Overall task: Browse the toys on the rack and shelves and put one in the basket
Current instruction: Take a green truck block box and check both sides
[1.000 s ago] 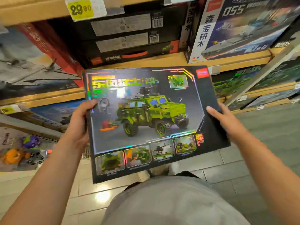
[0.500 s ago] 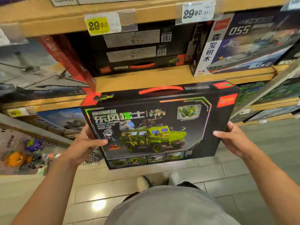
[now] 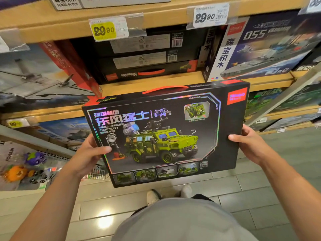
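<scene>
A flat black toy box [image 3: 231, 129] with a green camouflage truck printed on its front and a red carry handle on top is held upright in front of me. My left hand [image 3: 86, 156] grips its left edge with the thumb across the front. At the right edge, my right hand [image 3: 250, 145] clamps the box the same way. The box's top edge sits just below a wooden shelf [image 3: 152, 84]. No basket is in view.
Matching black boxes [image 3: 142, 58] are stacked on the shelf behind. A warship set box [image 3: 267, 47] stands at right, aircraft boxes [image 3: 34, 80] at left. Yellow and white price tags [image 3: 104, 30] hang above. Small packaged toys [image 3: 26, 167] hang low left. Tiled floor lies below.
The box has gone from tilted flat toward me to upright and has moved up and away, nearer the shelf. Both hands kept their hold on its edges.
</scene>
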